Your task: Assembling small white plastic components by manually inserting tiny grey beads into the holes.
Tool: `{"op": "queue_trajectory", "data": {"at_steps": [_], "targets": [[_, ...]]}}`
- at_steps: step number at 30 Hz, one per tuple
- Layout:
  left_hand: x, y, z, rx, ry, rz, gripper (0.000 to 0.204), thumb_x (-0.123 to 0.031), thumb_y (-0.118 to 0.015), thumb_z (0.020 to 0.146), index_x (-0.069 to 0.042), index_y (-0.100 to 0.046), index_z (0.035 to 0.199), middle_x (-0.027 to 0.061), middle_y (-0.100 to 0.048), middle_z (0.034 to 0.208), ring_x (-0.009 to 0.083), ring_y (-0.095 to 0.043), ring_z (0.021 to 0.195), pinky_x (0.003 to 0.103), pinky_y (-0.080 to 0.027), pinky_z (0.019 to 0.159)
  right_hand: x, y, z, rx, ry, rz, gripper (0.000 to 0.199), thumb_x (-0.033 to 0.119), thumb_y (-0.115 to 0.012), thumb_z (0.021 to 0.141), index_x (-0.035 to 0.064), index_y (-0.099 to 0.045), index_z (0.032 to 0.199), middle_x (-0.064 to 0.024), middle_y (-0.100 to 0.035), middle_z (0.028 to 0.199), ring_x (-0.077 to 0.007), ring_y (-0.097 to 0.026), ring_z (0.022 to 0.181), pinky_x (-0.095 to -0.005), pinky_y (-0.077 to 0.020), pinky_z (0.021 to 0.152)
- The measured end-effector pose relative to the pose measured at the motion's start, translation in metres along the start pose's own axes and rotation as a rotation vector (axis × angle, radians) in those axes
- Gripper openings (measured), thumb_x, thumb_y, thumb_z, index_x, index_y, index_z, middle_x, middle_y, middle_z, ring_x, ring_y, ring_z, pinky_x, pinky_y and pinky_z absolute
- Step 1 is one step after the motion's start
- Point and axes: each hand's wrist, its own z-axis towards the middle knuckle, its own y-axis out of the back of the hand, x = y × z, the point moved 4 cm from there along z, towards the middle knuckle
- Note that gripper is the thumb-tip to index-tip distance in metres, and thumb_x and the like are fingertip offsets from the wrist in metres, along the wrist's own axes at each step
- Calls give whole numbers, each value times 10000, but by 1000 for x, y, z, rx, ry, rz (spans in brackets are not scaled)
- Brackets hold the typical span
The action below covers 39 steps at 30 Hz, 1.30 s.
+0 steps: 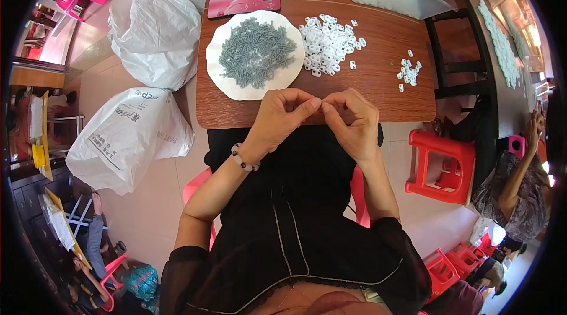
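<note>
Over the near edge of the brown table, my left hand (pixel 287 115) and my right hand (pixel 354 119) meet with thumb and forefinger pinched. Whatever the fingertips hold is too small to make out. A beaded bracelet circles my left wrist. Just beyond my left hand stands a white scalloped plate (pixel 220 81), heaped with small grey-green rod-like pieces (pixel 257 52). To its right lies a pile of small white plastic pieces with holes (pixel 332 44). A smaller group of the white pieces (pixel 409 72) lies farther right on the table.
A pink phone (pixel 244 2) lies behind the plate. Two clear bins (pixel 401 2) of white pieces stand at the far edge. White sacks (pixel 133 137) crowd the left floor. A red stool (pixel 440 167) stands right; other people sit at tables on both sides.
</note>
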Motion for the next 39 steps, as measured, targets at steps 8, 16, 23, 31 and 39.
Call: {"op": "queue_trajectory", "data": {"at_steps": [8, 16, 23, 31, 39], "targets": [[6, -3, 2, -4, 75, -235, 151, -142, -698, 858, 2, -688, 903, -1, -642, 740, 31, -491, 572, 170, -378, 516, -20, -2, -13, -15, -200, 146, 138, -3, -674, 839, 3, -677, 977, -23, -633, 777, -72, -560, 706, -207, -448, 633], [12, -9, 1, -35, 48, -257, 169, -156, -687, 863, 2, -681, 921, 13, -654, 765, 34, -495, 589, 172, -376, 521, -32, -3, -21, 2, -468, 559, 207, 20, -643, 886, -28, -646, 1087, -31, -673, 898, -54, -582, 774, -188, -472, 697], [17, -12, -2, 0, 43, -224, 167, -172, -652, 902, -13, -672, 946, 19, -666, 829, 36, -520, 640, 184, -398, 573, -37, -7, -28, -19, -497, 625, 127, 51, -660, 882, -14, -657, 991, -24, -681, 852, -47, -578, 736, -183, -456, 649], [16, -16, -4, -19, 55, -285, 192, -175, -681, 880, 11, -676, 925, 15, -652, 768, 25, -495, 600, 170, -388, 535, -39, -4, -34, 1, -538, 681, 121, 86, -663, 886, -6, -657, 964, -30, -688, 851, -46, -590, 727, -182, -438, 616], [16, -14, -8, 15, 14, -159, 177, -179, -656, 901, -8, -674, 942, 22, -664, 827, 40, -524, 661, 192, -403, 590, -34, -2, -34, -51, -562, 644, 90, 64, -677, 865, -3, -675, 925, -23, -665, 794, -55, -554, 666, -190, -423, 608]]}}
